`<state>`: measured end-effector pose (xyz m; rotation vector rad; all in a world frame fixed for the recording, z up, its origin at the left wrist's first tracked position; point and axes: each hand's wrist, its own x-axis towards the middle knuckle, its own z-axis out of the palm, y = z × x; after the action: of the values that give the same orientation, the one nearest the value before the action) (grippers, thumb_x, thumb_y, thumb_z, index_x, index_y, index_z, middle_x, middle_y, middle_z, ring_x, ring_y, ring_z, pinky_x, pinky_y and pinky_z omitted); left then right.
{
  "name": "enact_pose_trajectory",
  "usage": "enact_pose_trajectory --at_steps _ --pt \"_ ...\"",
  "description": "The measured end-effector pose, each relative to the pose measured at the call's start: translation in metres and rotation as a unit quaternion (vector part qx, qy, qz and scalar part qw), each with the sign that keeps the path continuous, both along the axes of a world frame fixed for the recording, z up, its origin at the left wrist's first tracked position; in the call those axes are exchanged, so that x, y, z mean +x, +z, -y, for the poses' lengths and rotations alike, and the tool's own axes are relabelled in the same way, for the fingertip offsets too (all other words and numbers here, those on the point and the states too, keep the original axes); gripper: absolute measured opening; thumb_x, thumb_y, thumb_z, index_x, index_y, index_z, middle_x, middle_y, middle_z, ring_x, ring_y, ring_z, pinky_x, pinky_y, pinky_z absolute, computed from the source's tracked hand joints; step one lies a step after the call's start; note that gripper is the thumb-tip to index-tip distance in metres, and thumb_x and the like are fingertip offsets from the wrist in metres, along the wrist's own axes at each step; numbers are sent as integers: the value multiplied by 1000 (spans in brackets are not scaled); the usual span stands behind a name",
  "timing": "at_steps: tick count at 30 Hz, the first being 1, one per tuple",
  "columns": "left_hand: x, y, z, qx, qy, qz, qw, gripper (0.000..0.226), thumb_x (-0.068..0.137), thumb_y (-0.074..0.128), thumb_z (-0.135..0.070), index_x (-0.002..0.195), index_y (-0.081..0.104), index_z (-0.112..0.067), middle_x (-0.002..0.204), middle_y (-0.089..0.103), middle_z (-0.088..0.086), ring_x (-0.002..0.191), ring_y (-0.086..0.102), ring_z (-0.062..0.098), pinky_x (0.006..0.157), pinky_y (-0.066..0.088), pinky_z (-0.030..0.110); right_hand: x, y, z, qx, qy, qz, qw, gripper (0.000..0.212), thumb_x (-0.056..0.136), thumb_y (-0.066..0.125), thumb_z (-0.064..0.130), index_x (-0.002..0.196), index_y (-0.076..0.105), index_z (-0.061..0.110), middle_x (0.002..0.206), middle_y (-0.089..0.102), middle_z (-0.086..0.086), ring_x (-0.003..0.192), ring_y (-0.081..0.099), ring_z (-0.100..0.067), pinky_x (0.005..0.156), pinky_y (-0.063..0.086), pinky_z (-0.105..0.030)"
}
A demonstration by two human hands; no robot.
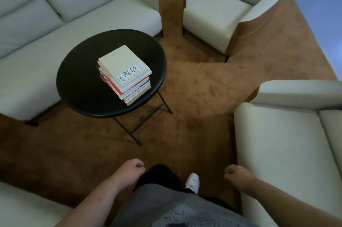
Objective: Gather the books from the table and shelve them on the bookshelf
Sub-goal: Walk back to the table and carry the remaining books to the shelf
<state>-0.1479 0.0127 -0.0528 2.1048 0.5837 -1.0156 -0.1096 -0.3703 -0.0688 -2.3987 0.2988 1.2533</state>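
**Left hand** (136,168): is hanging released on the viewer's side of the worktop (83,86), with its fingers loosely curled inward and grasping nothing. **Right hand** (236,173): is likewise hanging released, loosely curled and grasping nothing, farther to the right of the worktop than the left hand. Both hands are hovering well apart from the worktop. Between the bare forearms a grey shirt (175,208) and a white shoe (192,182) are showing.

**Worktop**: a round, matte black disc with a slightly raised rim is standing on thin black rod legs (148,121).

**Stack of books** (129,88): is resting flat on the worktop, right of its centre and close to its near-right rim. The books are rectangular and their edges are sitting unevenly, with red and white covers and pale page blocks showing down the side. The top book (120,60) is showing a cream, matte cover with a white label bearing black characters.

**Surroundings**: a brown carpet (194,88) of short plush pile, with brush marks in it, is lying under the worktop. A pale sofa (55,23) with smooth, squared cushions is standing beyond and left of the worktop. A pale armchair (212,13) with a brown outer shell is standing beyond and right of it. A second pale sofa (286,143) is standing to the right of the worktop, on the near side.
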Motion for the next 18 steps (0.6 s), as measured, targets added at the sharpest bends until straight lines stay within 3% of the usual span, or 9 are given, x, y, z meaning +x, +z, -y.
enact_pose_trajectory --at_steps 7,10,12,14,16,18 --pt "37 -11 -29 4 58 -29 998 37 98 57 -28 133 60 -17 122 62 -4 109 57 8 93 45 22 76 -16 -17 -16 23 -53 998 26 101 58 24 125 65 18 118 67 -1 103 63 -12 84 51 -23" --pt "64 -17 -49 -3 84 -37 996 34 99 56 -27 131 60 -19 118 61 -6 108 57 8 87 44 20 122 -19 -31 -28 26 -83 996 21 100 59 25 118 68 19 114 70 -1 102 67 -14 94 58 -32" --pt "83 -22 -63 -9 93 -50 994 32 100 55 -27 131 60 -20 118 61 -6 107 58 8 84 45 20 156 -9 -52 -35 35 -98 994 8 101 59 23 102 66 22 103 70 1 94 68 -11 82 59 -28" --pt "104 -24 -78 -8 100 -59 993 30 99 56 -27 128 60 -23 116 60 -7 104 58 7 85 47 21 191 0 -75 -38 47 -100 993 11 102 57 20 93 63 24 96 67 4 87 65 -8 65 50 -18" --pt "126 -23 -92 -4 109 -47 993 16 99 57 -26 114 61 -30 116 62 -5 100 58 6 87 48 22 229 7 -99 -38 70 -90 993 13 102 56 18 93 64 23 97 67 3 87 65 -9 65 50 -19" --pt "150 -16 -105 -2 124 -17 992 13 100 56 -24 94 56 -36 110 62 -6 96 58 5 80 46 18 268 10 -124 -32 102 -56 993 12 101 56 18 98 68 16 104 69 -3 95 67 -15 81 58 -31"
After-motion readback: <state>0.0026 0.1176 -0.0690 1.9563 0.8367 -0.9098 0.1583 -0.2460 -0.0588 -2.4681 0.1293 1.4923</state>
